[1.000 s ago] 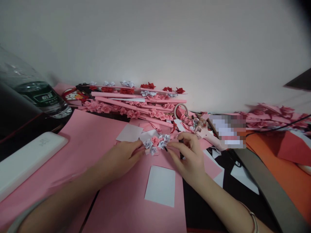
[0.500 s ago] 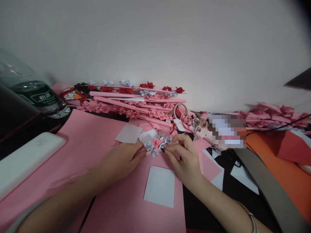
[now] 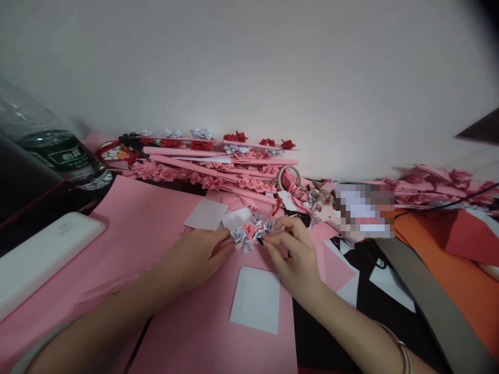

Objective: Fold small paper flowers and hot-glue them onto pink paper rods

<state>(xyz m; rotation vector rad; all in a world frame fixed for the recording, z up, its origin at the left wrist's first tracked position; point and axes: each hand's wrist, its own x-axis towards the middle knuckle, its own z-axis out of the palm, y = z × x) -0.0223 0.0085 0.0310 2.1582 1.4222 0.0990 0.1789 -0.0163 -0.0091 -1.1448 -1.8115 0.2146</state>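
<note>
Fingers [image 3: 224, 240] of left hand [image 3: 191, 259] and right hand [image 3: 296, 254] pinched narrow on a cluster of small paper flowers [image 3: 251, 230], held just above the pink sheet [image 3: 156, 218]. Looks partway: a few pink and white blooms joined; white card [image 3: 256, 299] just near of the cluster lies flat and unused. Finished flower sticks [image 3: 210, 161] piled behind the cluster. Open room left of the cluster; clutter crowds the right.

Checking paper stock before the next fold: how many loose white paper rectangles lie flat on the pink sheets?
2 clearly: one white paper rectangle below the hands, another beyond the left hand. A third may sit partly hidden behind the paper flowers.
</note>
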